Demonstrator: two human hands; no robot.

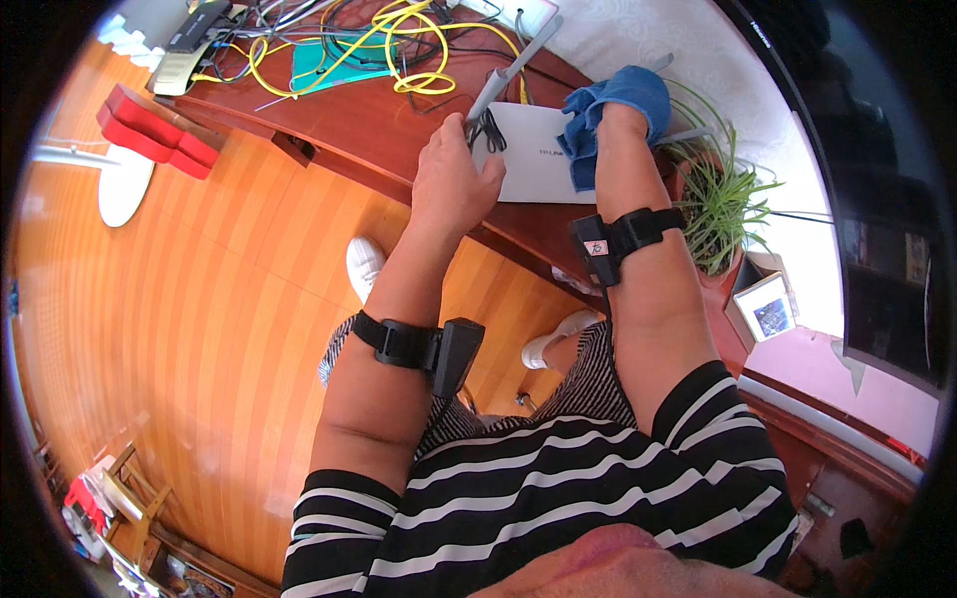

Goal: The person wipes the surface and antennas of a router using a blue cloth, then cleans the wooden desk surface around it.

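Note:
A white TP-Link Wi-Fi router [531,142] with raised grey antennas [516,63] lies flat on the reddish-brown wooden desk [374,149]. At its left end, my left hand [456,179] grips the edge, thumb on the near side and fingers by the base of an antenna. A tied bundle of black cable [490,133] rests on the router beside those fingers. Over the router's right end, a blue cloth [583,138] wraps my right hand [628,116]. The cloth hides most of that hand's fingers, and part of it hangs down onto the router's top.
Tangled yellow network cables [419,45] and a green folder [344,63] lie at the desk's back left. A potted spider plant [714,209] stands right of the router, near a television [882,187]. A red scalloped object [153,134] is beside the desk's left end.

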